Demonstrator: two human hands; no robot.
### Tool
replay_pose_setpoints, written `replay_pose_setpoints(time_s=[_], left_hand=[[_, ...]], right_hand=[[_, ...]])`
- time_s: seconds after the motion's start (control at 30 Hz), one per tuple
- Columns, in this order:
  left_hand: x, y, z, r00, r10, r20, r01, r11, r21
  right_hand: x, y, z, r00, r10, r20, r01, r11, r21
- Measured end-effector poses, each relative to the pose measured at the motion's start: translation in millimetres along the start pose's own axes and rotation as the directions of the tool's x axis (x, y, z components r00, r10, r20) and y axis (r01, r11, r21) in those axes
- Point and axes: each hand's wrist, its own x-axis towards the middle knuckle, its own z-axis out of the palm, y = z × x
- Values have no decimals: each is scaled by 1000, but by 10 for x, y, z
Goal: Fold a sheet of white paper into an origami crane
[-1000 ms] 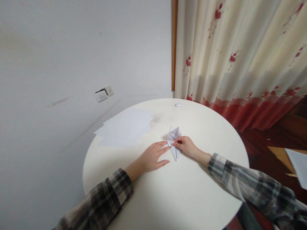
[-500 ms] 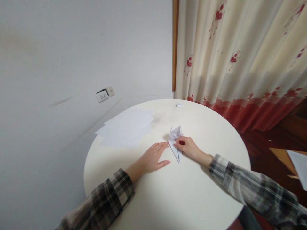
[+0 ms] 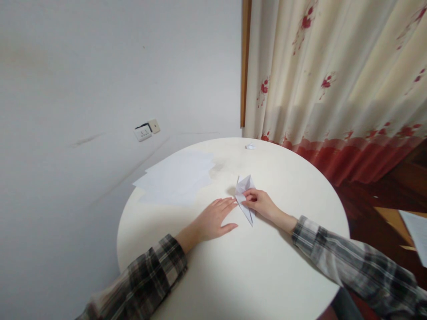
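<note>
A white folded paper shape (image 3: 243,192), pointed at both ends, lies near the middle of the round cream table (image 3: 233,266). My right hand (image 3: 261,204) has its fingers pinched on the shape's right side, pressing it to the table. My left hand (image 3: 213,218) lies flat and open on the table, fingers stretched out, fingertips at the shape's left edge. Both arms wear plaid sleeves.
A loose stack of white paper sheets (image 3: 176,178) lies at the table's back left. A small crumpled paper scrap (image 3: 250,146) sits at the far edge. A flowered curtain (image 3: 333,89) hangs behind; a wall socket (image 3: 146,130) is on the left wall.
The paper shape has slid slightly right and toward me with my right hand. My left hand stays flat and has hardly moved.
</note>
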Motion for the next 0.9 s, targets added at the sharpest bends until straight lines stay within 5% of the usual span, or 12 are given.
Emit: replay_pose_setpoints(time_s=[0.57, 0.9], left_hand=[[6, -6, 5, 1000, 17, -1, -17, 999, 32], [-11, -29, 22, 1000, 17, -15, -16, 1000, 17]], right_hand=[[-17, -24, 21, 999, -44, -9, 42, 988, -148], [-9, -37, 6, 999, 18, 44, -18, 1000, -3]])
